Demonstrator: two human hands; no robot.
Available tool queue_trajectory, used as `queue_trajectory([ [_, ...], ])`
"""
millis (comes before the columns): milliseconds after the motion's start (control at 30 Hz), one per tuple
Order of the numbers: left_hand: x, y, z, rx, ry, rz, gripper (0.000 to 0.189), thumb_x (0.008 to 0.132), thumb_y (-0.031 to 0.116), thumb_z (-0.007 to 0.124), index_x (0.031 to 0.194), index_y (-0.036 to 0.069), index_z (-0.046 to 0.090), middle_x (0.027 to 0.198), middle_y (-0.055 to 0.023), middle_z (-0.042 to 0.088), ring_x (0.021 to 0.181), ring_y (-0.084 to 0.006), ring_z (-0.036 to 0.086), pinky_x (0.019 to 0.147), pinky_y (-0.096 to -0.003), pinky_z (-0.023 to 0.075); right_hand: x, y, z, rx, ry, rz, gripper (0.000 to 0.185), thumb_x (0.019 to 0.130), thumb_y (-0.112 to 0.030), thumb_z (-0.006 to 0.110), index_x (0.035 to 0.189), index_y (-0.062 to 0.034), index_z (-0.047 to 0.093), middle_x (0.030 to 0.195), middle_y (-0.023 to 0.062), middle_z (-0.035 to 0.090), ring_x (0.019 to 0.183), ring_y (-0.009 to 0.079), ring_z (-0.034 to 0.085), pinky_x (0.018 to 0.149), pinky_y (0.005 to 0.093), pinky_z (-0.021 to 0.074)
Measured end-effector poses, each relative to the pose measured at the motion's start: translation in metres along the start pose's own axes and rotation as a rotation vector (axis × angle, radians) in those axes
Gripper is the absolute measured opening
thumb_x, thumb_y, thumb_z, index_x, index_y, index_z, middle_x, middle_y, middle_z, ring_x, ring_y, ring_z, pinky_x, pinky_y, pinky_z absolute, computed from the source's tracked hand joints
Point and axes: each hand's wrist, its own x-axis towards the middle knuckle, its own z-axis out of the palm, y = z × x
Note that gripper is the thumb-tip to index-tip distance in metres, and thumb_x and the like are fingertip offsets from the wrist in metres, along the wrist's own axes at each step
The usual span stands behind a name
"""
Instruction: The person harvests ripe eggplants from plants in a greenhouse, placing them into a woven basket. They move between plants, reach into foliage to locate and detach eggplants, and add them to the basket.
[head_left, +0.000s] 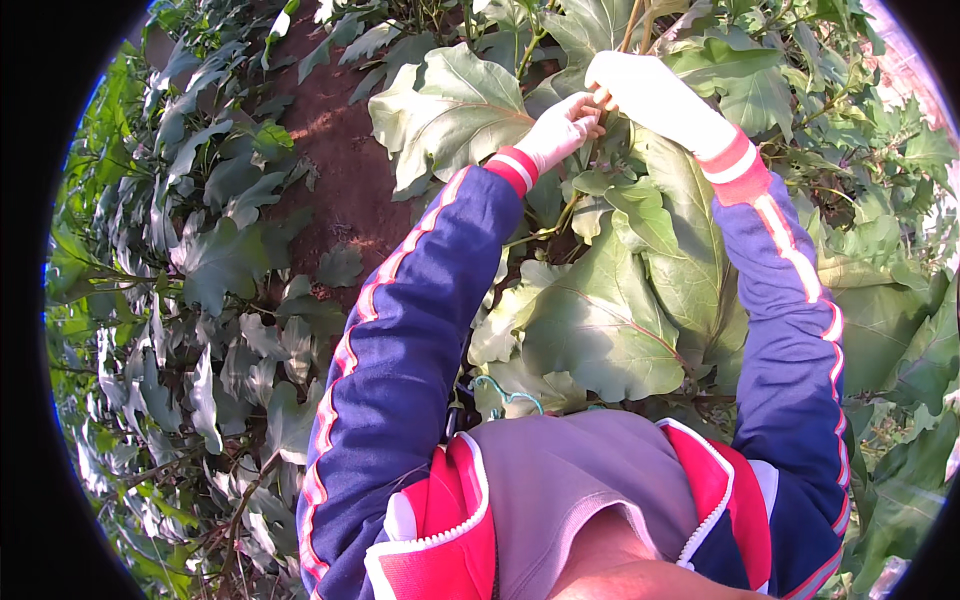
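Observation:
Both my hands meet among broad lobed leaves of a leafy plant, near the top of the view. My left hand (564, 129) has its fingers curled at the stems, close to the fingertips of my right hand (637, 86). The right hand is bent over from the right and washed out by sunlight. Whether a stem or anything small is between the fingers cannot be made out. A large pale-green leaf (457, 112) spreads just left of my left hand. Below the hands hang more leaves, among them a wide one (607, 322) with a reddish midrib.
Bare reddish-brown soil (337, 165) runs between this plant and a dense row of leafy plants (217, 262) on the left. A teal curved cord or wire (510, 394) lies just in front of my chest. More foliage (877, 322) stands beyond my right sleeve.

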Motion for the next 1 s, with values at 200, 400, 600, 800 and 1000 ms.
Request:
queue_trajectory([
  [200,-0.039,0.031,0.018,0.266,0.036,-0.042,0.038,0.094,0.006,0.047,0.131,0.012,0.050,0.110,-0.0002,0.055,0.088,-0.0069,0.052,0.076,-0.0213,0.0461,0.001,-0.050,-0.014,0.015,0.071,0.130,0.021,0.092,-0.008,0.048,0.109,-0.0014,0.057,0.089,0.0083,0.063,0.074,0.0173,0.063,0.068,0.0279,0.0510],
  [400,-0.051,0.030,0.044,0.397,0.169,0.100,0.039,0.087,0.005,0.061,0.124,0.004,0.052,0.102,-0.0095,0.063,0.088,-0.0159,0.062,0.081,-0.0276,0.0504,0.043,-0.097,-0.059,-0.473,0.403,-0.202,0.016,0.089,-0.013,0.059,0.100,-0.0020,0.062,0.088,0.0151,0.064,0.081,0.0284,0.063,0.074,0.0385,0.0509],
  [600,-0.044,0.016,0.044,0.601,0.366,0.244,0.022,0.084,0.014,0.067,0.101,0.004,0.059,0.086,-0.0157,0.065,0.081,-0.0326,0.063,0.072,-0.0379,0.0501,0.075,-0.126,-0.130,-1.113,0.225,-0.445,0.035,0.085,-0.029,0.060,0.058,-0.0069,0.061,0.058,0.0098,0.058,0.062,0.0301,0.057,0.079,0.0429,0.0454],
  [800,-0.054,0.019,0.024,0.483,0.408,0.189,0.014,0.089,-0.004,0.055,0.102,0.001,0.058,0.090,-0.0081,0.064,0.083,-0.0113,0.060,0.079,-0.0242,0.0481,0.058,-0.127,-0.189,-0.774,-0.192,0.222,0.049,0.098,-0.046,0.045,0.107,-0.0018,0.065,0.073,0.0082,0.065,0.068,0.0183,0.061,0.062,0.0256,0.0466],
  [1000,-0.055,0.011,0.005,0.216,0.403,0.126,0.024,0.092,0.006,0.059,0.115,0.003,0.058,0.095,-0.0047,0.065,0.088,-0.0104,0.058,0.078,-0.0236,0.0452,0.031,-0.159,-0.193,0.502,-0.095,-0.119,0.077,0.100,-0.058,0.025,0.130,0.0091,0.048,0.082,0.0057,0.064,0.089,0.0178,0.062,0.096,0.0339,0.0414],
])
